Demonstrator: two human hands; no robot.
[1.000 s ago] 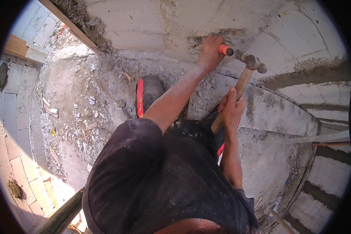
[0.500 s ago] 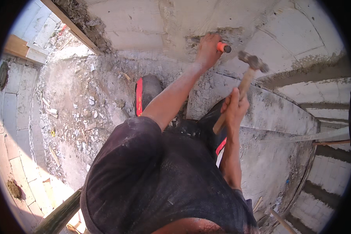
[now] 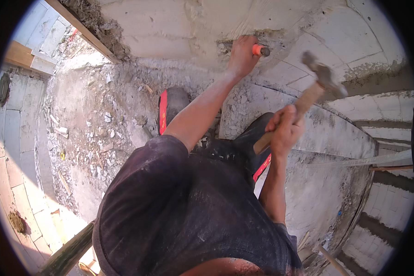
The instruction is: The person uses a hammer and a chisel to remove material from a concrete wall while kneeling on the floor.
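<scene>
My left hand (image 3: 243, 54) is closed around a chisel (image 3: 261, 50) with an orange grip, held against the pale block wall (image 3: 165, 27). The chisel's dark struck end points right, toward the hammer; its tip is hidden by the hand. Around it the wall surface is broken into a rough, chipped hollow (image 3: 277, 37). My right hand (image 3: 286, 129) grips the wooden handle of a hammer (image 3: 324, 76). The metal head is up and to the right of the chisel, apart from it, and slightly blurred.
Stone chips and rubble (image 3: 103, 124) litter the ground at left. A wooden board (image 3: 80, 30) leans near the wall's left end. A low block ledge (image 3: 326, 124) runs along the right side, and a round wooden pole (image 3: 71, 248) stands at the lower left.
The hammer has swung up and to the right, away from the chisel, with my right hand moving along. My left hand and the chisel have shifted only slightly.
</scene>
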